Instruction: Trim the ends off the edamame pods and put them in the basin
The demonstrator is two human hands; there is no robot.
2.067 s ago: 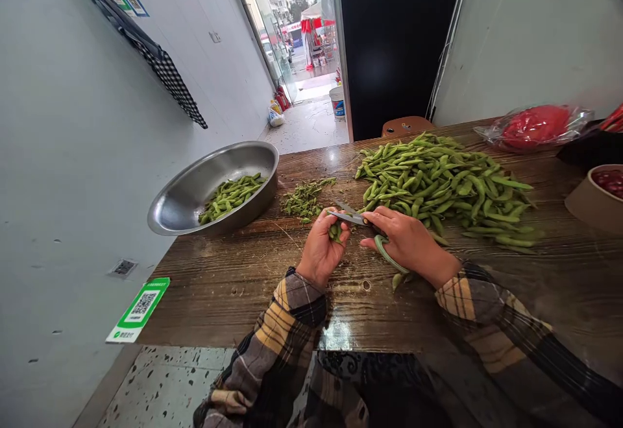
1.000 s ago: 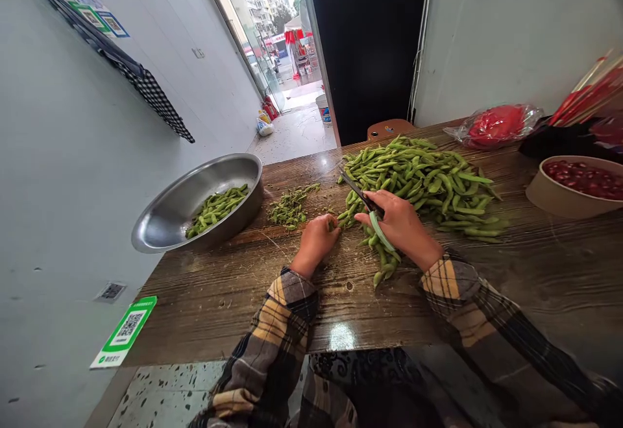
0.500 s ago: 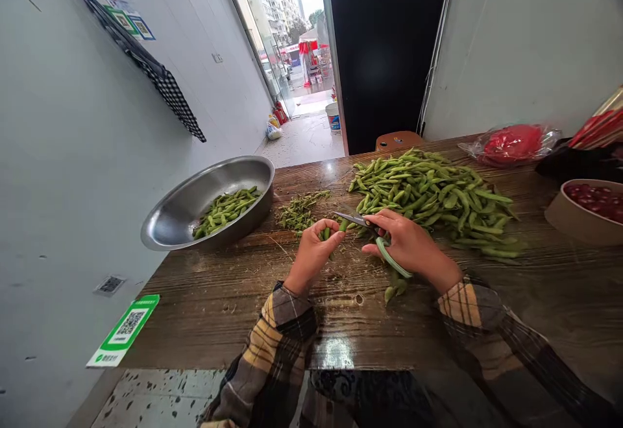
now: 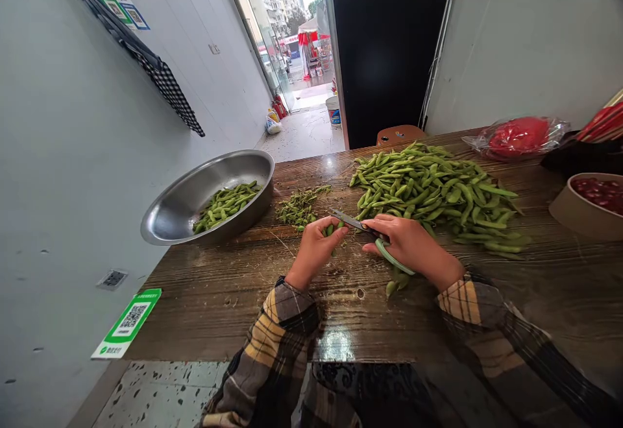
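Note:
Between the thumb and fingers of my left hand (image 4: 315, 246) is a green soybean pod (image 4: 331, 228). My right hand (image 4: 406, 241) grips a pair of scissors (image 4: 348, 220) with pale green handles; the blades lie close together at the pod's upper end. Behind my right hand spreads a big heap of pods (image 4: 433, 188). A small pile of trimmed bits (image 4: 302, 207) lies beyond my left hand. To the left, a steel basin (image 4: 170, 220) holds more pods (image 4: 226, 205). A few pods (image 4: 396, 283) rest under my right wrist, partly hidden.
On the wooden table (image 4: 219, 324), a green QR-code card (image 4: 129, 323) sits at the left edge. At the right stand a bowl of dark red pieces (image 4: 584, 211) and a red item in clear plastic (image 4: 518, 137). Beyond the table is a brown stool (image 4: 400, 135).
The scissor blades have closed together at the pod's tip, where they stood slightly apart before. Both hands stay in nearly the same place; the view has shifted slightly.

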